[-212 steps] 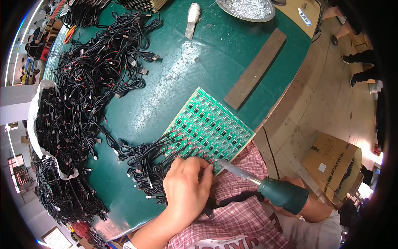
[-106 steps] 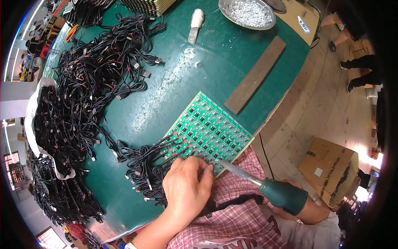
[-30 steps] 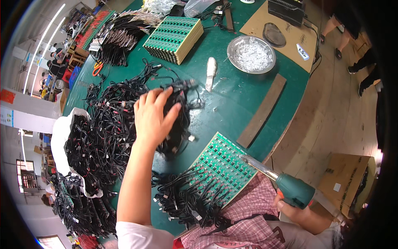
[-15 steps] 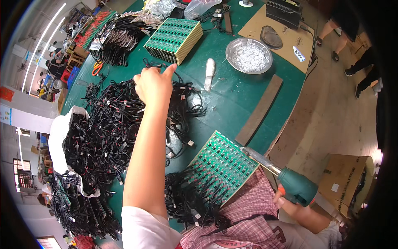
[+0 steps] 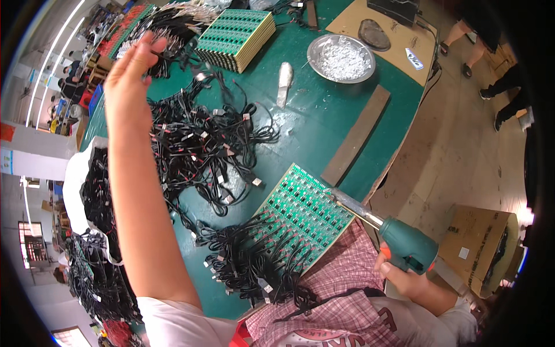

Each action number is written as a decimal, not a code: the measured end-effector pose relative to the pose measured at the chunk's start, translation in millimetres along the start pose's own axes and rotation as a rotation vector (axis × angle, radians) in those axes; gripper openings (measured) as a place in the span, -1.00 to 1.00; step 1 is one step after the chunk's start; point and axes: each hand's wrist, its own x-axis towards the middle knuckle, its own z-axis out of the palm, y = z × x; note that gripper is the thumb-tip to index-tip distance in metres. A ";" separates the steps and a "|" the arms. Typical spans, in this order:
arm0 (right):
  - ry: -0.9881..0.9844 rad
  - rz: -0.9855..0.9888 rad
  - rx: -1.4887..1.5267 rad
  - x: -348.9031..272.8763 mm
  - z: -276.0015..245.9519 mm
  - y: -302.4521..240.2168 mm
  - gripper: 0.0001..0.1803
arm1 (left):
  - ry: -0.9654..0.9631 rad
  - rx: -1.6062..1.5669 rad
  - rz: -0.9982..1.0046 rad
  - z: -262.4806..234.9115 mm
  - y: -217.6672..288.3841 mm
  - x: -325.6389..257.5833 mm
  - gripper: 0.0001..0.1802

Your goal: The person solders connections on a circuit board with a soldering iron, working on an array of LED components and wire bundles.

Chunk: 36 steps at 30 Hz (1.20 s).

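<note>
My left hand (image 5: 130,78) is raised at the far left, fingers stretched out, close to loose black cables (image 5: 202,139) with small connectors and red wire ends. Some cables beside it are blurred; I see nothing clearly held. My right hand (image 5: 404,280) grips a green soldering gun (image 5: 409,244) by its handle. The gun's long metal tip lies over the right edge of a green circuit board panel (image 5: 306,211). Black cables (image 5: 248,263) with red wires join the panel's lower left side. The panel rests at the table edge, over my checked apron (image 5: 341,272).
Stacked green panels (image 5: 237,40) stand at the back. Nearby are a metal bowl of silvery scraps (image 5: 312,58), a tape-wrapped knife (image 5: 283,84) and a flat brown bar (image 5: 355,136). A white sack (image 5: 78,185) of cables is at left, a carton (image 5: 477,248) at right.
My left hand has swung left and away from over the cable pile. Some cables have shifted with it. The right hand keeps the soldering gun at the panel's edge; the view has shifted slightly.
</note>
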 end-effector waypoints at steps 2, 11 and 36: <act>0.017 0.027 0.033 2.6 -1.0 0.8 -0.87 | -0.024 -0.130 -0.063 -19.6 10.2 7.9 -0.65; -0.212 -0.220 -0.233 2.8 -22.0 21.4 -0.48 | -0.578 -0.281 -0.555 -68.4 91.0 -128.2 -0.78; -0.166 -0.236 -0.647 -11.9 -30.7 4.8 -0.72 | -0.731 0.318 -0.754 -103.3 151.1 -228.2 -0.68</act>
